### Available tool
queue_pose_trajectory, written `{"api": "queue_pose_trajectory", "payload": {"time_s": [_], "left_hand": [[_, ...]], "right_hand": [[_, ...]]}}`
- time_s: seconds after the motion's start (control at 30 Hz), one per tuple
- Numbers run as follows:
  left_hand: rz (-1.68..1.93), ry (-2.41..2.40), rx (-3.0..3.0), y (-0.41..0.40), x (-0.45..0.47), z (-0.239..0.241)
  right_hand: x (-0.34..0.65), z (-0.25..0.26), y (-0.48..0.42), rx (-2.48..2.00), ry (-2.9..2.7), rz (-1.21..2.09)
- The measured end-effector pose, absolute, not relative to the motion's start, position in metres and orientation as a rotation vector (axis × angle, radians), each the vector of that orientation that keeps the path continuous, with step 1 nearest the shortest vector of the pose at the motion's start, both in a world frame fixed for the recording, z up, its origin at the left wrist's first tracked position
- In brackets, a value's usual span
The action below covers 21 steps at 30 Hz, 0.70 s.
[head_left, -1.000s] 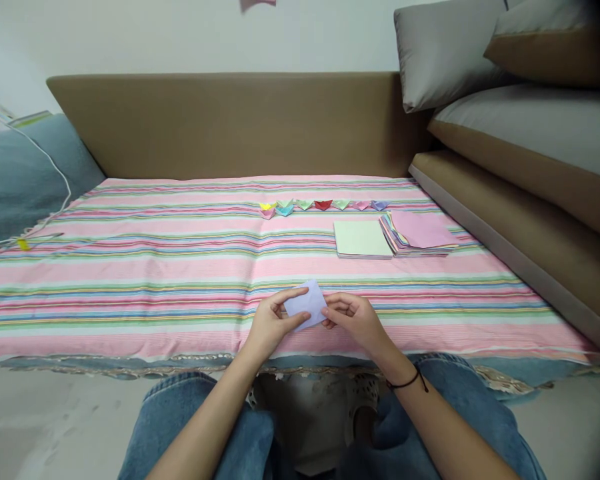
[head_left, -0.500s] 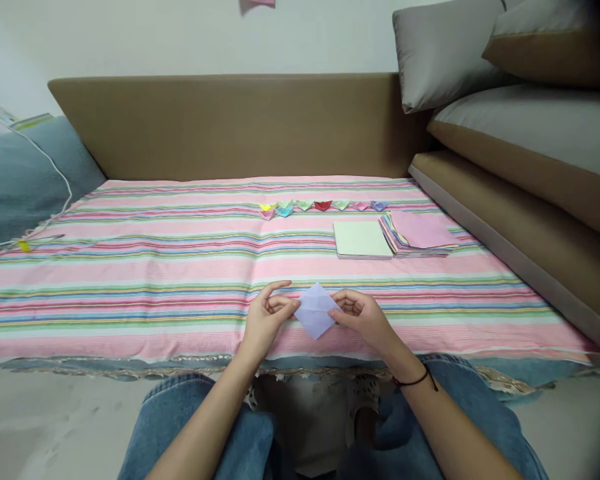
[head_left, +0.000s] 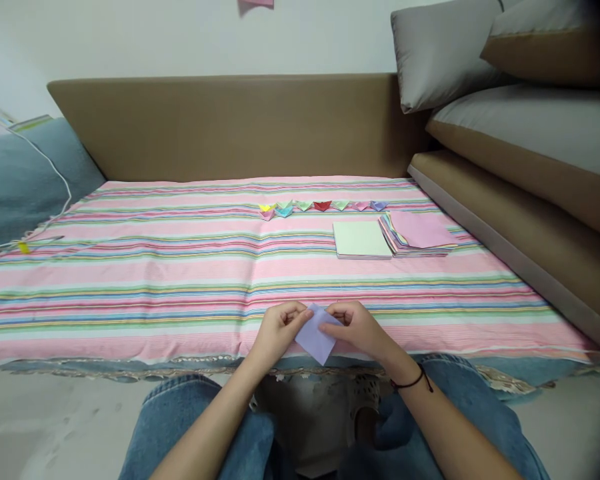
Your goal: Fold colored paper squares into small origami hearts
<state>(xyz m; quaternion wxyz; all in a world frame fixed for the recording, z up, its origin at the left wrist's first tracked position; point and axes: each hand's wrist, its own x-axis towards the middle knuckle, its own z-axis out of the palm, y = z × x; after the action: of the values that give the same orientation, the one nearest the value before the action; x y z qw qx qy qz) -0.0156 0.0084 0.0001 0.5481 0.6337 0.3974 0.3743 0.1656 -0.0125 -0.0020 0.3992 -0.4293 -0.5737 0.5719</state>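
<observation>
A small lavender paper point(head_left: 314, 339), folded into a diamond shape, is held just above the near edge of the striped cloth point(head_left: 180, 267). My left hand point(head_left: 278, 331) pinches its upper left side and my right hand point(head_left: 356, 328) pinches its upper right side, fingers curled over the top corner. A black band circles my right wrist.
A row of several small folded paper boats point(head_left: 323, 205) lies at mid-cloth. Behind them to the right are a pale green paper stack point(head_left: 361, 239) and a coloured paper stack point(head_left: 418, 232) topped with pink. Brown cushions point(head_left: 525, 187) rise on the right, a blue-grey pillow point(head_left: 25, 173) on the left.
The paper turned from a tilted rectangle into a diamond, then came lower and closer to me. Both hands closed in on its top corner.
</observation>
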Motion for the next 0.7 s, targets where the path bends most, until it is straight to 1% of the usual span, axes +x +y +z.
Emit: {"api": "queue_pose_trajectory", "payload": {"time_s": [0.17,0.37,0.7], "left_hand": [[0.917,0.965,1.421,0.0075,-0.0161,0.0002],[0.903,1.032,1.48,0.0078,-0.0166,0.0009],[0.953,0.948,1.443,0.0124,-0.0171,-0.0026]], "right_hand": [[0.1636,-0.0011,-0.0121,-1.093,-1.273,1.426],[0.1649,-0.0048,-0.012,-1.071,-1.327,1.502],[0.1645,-0.0069,-0.0095,-1.111,-1.23,1.395]]}}
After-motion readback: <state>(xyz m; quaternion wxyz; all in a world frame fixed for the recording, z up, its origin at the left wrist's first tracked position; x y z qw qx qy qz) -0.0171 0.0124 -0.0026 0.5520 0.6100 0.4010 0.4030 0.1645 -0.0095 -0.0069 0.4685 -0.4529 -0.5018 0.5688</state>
